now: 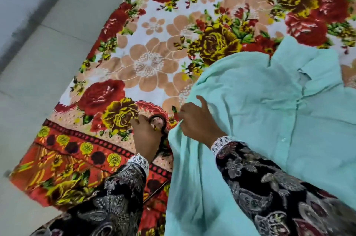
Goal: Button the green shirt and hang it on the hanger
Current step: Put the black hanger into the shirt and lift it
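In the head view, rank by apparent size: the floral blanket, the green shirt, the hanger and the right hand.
1. floral blanket
2. green shirt
3. right hand
4. hanger, unsure: only its dark hook shows, beside the left hand; the rest is hidden under the shirt.

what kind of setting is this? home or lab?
Most likely a home, probably a bedroom or living room floor. A floral blanket is spread over a pale tiled floor, with the green shirt laid on it, and the person wears patterned sleeves with lace cuffs. No lab gear shows.
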